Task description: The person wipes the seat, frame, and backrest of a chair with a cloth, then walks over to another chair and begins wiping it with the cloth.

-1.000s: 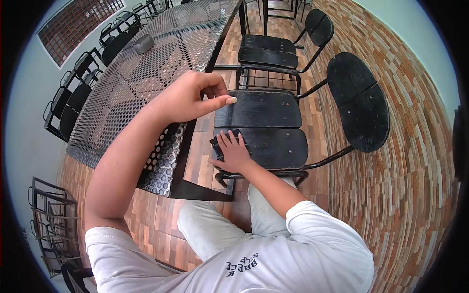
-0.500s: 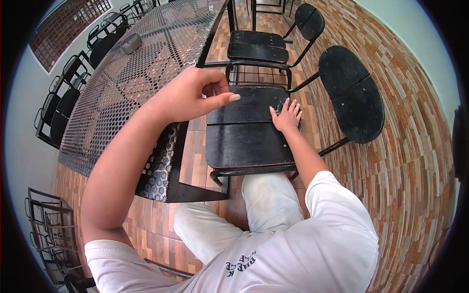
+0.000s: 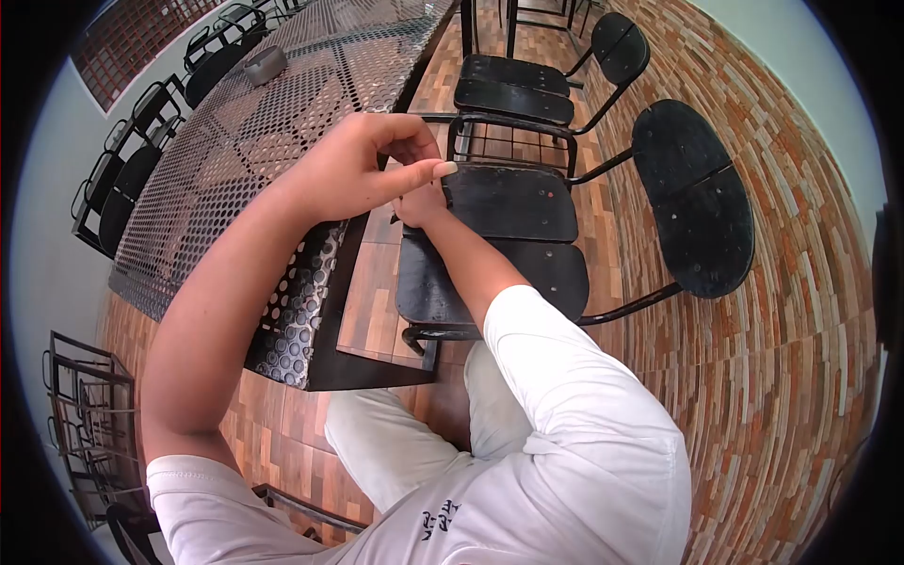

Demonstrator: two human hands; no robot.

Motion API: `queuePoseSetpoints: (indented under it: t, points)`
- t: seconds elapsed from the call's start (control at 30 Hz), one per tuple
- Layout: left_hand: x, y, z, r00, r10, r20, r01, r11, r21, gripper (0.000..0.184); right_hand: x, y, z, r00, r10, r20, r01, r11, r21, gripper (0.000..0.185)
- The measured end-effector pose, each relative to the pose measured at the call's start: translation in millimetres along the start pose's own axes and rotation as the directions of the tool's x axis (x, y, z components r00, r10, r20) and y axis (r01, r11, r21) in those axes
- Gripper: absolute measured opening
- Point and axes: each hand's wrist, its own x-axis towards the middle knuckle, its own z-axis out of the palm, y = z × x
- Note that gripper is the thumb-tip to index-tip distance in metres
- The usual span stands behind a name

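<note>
Black boards make up the seat of the near chair [image 3: 513,202], and the thumb tip of the left hand [image 3: 369,171] shows against their far left corner. That hand hangs in the air with its fingers [image 3: 414,130] curled inward and the thumb [image 3: 414,177] stretched out below them, a little apart. Right behind it, partly covered, is the right hand [image 3: 421,204], at the left edge of the seat. Its fingers are hidden, so I cannot tell whether they are spread or closed on something.

Half a second ago the right hand lay spread on the right side of the seat; now it has crossed to the far left, and its forearm passes over the near board. The left hand has kept much the same pose.

The chair stands to the right of the worktop [image 3: 235,155], its seat split by a straight gap into a far and a near board. Both look scuffed, with small bolt heads and one reddish spot toward the far right. The rounded backrest [image 3: 692,202], also split in two and dotted with pale marks, rises at the right on dark tubes. Farther off stands a similar chair [image 3: 513,89]; a grey round dish [image 3: 266,67] sits on the worktop's perforated surface.
</note>
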Motion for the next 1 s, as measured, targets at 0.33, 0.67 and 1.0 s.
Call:
queuePoseSetpoints:
  t: [0.33, 0.67, 1.0]
  points:
    - [-3, 28, -2, 0.971, -0.219, 0.093, 0.212, 0.974, 0.079, 0.034, -69, 182, -81, 0.872, 0.488, -0.045, -0.487, 0.855, -0.18, 0.075]
    - [13, 14, 11, 0.995, 0.077, -0.06, -0.062, 0.973, 0.222, 0.035, -89, 190, -89, 0.692, 0.71, -0.131, -0.72, 0.664, -0.202, 0.077]
    - [8, 16, 12, 0.961, -0.263, 0.087, 0.234, 0.939, 0.251, 0.038, -34, 29, -28, 0.987, 0.162, 0.006, -0.16, 0.978, -0.136, 0.082]
